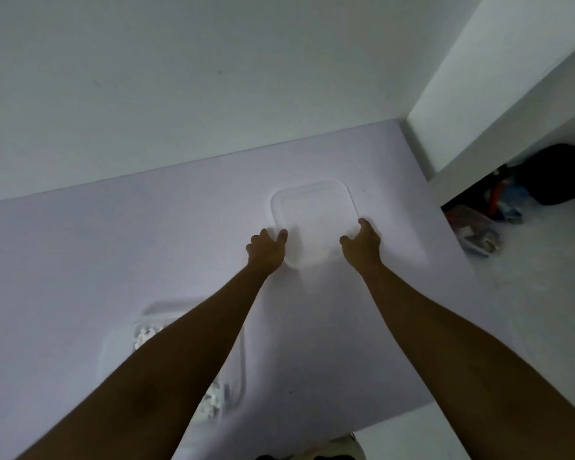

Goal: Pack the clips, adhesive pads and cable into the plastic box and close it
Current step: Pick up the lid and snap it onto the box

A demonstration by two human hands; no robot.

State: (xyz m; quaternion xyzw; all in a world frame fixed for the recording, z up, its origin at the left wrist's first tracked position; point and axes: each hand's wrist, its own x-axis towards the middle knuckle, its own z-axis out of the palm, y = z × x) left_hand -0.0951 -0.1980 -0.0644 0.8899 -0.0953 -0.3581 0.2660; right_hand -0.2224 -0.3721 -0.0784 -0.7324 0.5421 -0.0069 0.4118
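On the bench (80, 260), my left hand (268, 249) and right hand (362, 242) pinch the lid (312, 207). Closing's next I reckon: square it over the box (120, 343).

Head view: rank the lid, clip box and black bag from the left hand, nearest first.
1. lid: touching the left hand, table centre.
2. clip box: near left, under the forearm.
3. black bag: far right, off the table.

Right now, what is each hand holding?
Left hand: holding the lid at its near left corner.
Right hand: holding the lid, near right corner.
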